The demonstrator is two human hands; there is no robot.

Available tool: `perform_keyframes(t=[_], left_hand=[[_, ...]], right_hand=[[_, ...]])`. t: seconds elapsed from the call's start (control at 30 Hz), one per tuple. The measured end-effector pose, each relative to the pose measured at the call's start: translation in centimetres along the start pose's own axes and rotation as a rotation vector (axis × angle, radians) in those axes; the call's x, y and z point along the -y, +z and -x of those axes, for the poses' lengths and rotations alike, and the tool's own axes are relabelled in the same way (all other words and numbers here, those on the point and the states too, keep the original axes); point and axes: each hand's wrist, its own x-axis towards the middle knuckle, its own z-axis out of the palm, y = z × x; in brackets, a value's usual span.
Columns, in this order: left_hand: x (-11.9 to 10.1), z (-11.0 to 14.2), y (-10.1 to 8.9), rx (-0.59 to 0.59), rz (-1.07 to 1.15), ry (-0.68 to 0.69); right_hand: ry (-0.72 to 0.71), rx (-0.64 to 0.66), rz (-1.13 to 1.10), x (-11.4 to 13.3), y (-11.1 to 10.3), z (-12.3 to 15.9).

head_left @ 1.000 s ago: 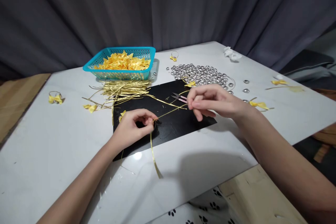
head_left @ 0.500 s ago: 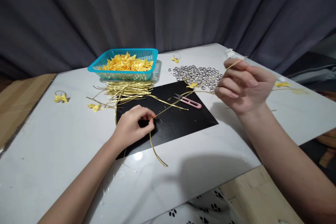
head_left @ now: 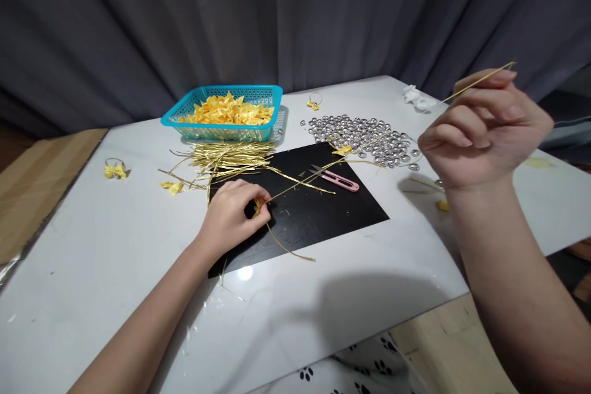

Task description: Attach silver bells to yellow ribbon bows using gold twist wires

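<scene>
My left hand (head_left: 233,212) rests on the black mat (head_left: 318,209), pinching a small yellow bow (head_left: 257,207) together with a thin gold wire (head_left: 300,183). The wire runs up and to the right from there. My right hand (head_left: 482,129) is raised well above the table at the right, its fingers closed on the wire's far end. The wire's other loose tail curves over the mat toward me. Pink snips (head_left: 336,179) lie on the mat between the two hands.
A teal basket (head_left: 217,129) of yellow bows stands at the back, a heap of gold wires (head_left: 228,157) in front of it. A pile of silver beads (head_left: 364,135) lies behind the mat. Finished bow pieces (head_left: 115,170) and a white scrap (head_left: 415,97) lie on the white table (head_left: 115,246).
My right hand has pulled the wire end up and to the right, away from the mat. The loose tail near my left hand has shortened. The left hand has stayed put.
</scene>
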Motion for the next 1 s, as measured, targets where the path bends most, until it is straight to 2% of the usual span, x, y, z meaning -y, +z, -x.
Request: perform_keyframes(t=[0.1,0.13,0.2,0.27,0.4,0.47,0.5,0.53,0.6,0.67,0.77,0.9,1.0], left_hand=[[-0.1,0.1,-0.1,0.021,0.034,-0.071],[-0.1,0.1,0.0,0.026,0.063,-0.089],[0.0,0.1,0.0,0.030,0.159,-0.119],[0.0,0.1,0.2,0.025,0.323,-0.181],[-0.5,-0.2,0.3,0.004,0.684,-0.361],[-0.8,-0.3,0.3,0.027,0.820,-0.438],[-1.0,-0.4,0.3,0.044,0.882,-0.477],[-1.1,-0.4,0.3,0.063,0.938,-0.513],[-1.4,-0.4,0.4,0.086,1.030,-0.556],[-1.5,-0.4,0.4,0.098,1.090,-0.575],[-1.7,-0.4,0.6,0.095,1.144,-0.610],[-2.1,-0.3,0.5,0.043,1.278,-0.662],[-2.4,-0.3,0.4,0.028,1.419,-0.673]], right_hand=[[-0.162,0.121,0.313,0.1,0.1,-0.2],[-0.159,0.121,0.350,0.1,0.0,-0.1],[-0.047,0.065,0.273,0.1,-0.4,0.1],[0.175,-0.067,-0.013,-0.2,-0.8,0.2],[0.649,-0.363,-0.854,-0.6,-0.3,-0.3],[0.808,-0.367,-1.106,-0.4,0.6,-0.6],[0.861,-0.323,-1.120,-0.3,1.1,-0.7],[0.893,-0.254,-1.068,-0.2,1.7,-0.8],[0.895,-0.116,-0.825,0.0,2.7,-0.8],[0.837,-0.010,-0.566,0.1,3.5,-0.6],[0.745,0.084,-0.334,0.0,4.3,-0.4],[0.667,0.150,-0.241,0.0,4.7,-0.3],[0.673,0.095,-0.289,0.1,4.8,-0.4]])
